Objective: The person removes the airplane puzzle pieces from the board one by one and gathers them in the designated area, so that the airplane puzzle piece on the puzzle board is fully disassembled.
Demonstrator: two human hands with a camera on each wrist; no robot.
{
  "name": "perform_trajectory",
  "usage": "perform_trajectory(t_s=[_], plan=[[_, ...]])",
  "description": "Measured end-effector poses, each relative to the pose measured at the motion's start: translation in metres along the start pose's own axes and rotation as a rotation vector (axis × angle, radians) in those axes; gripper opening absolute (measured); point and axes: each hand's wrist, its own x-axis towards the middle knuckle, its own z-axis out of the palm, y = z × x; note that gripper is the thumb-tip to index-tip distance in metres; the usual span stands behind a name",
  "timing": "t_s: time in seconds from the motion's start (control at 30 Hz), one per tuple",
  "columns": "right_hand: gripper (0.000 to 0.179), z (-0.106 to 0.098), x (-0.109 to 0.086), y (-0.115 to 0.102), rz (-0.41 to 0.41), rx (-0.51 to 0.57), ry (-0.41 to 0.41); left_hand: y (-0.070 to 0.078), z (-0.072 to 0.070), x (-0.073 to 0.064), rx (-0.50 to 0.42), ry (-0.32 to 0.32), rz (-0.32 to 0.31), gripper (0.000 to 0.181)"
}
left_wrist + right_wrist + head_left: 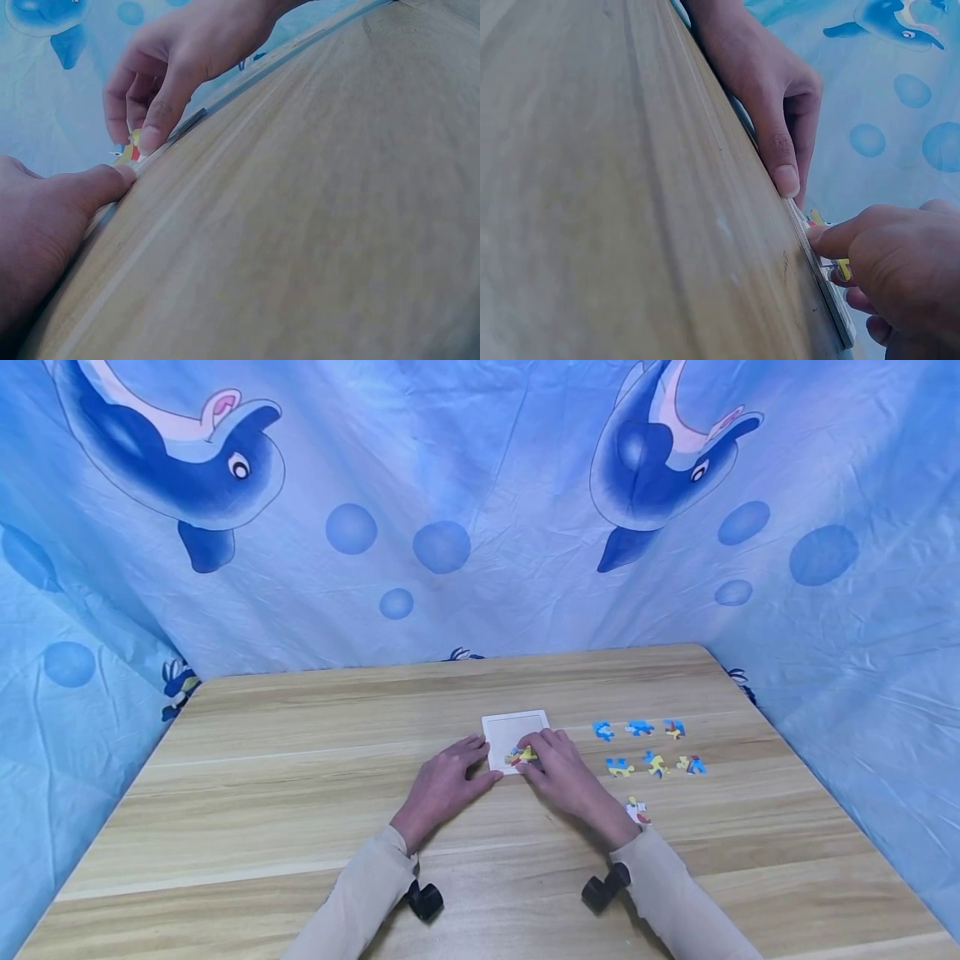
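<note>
A small white-rimmed puzzle tray [514, 717] lies on the table, its bare upper part showing. My left hand [447, 778] holds the tray at its lower left corner, thumb on the near edge and fingers along the left side. Over the tray's lower part, my right hand [564, 779] pinches a yellow and red jigsaw piece [136, 139] between thumb and fingers. In the right wrist view yellow parts of the puzzle [844, 268] show beside the right fingers. The fingers partly hide the colourful pieces low in the tray.
Several loose jigsaw pieces lie in rows to the right, among them a blue one [640, 727] and a yellow one [657, 765]. A white and red piece [637, 811] lies near the right forearm. Blue dolphin-print cloth [480, 568] hangs behind the wooden table [300, 760].
</note>
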Motion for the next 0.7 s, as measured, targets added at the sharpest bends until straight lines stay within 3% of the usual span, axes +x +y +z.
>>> perform_trajectory(t_s=[0.17,0.33,0.53,0.7], plan=[[0.022,0.0011,-0.0011,0.0009,-0.008,0.057,0.018,0.0,0.0009,0.0001,-0.001,-0.002,-0.01,0.055],[0.024,0.0016,-0.0016,0.0023,0.014,0.182,0.024,0.0003,0.0016,-0.0002,-0.006,-0.01,-0.027,0.057],[0.025,-0.0009,-0.0031,0.002,0.071,0.381,0.009,0.0006,0.0015,-0.0003,-0.003,-0.015,-0.035,0.058],[0.024,-0.003,-0.0039,0.002,0.129,0.444,0.0,0.0007,0.0006,0.0001,0.007,-0.013,-0.026,0.057]])
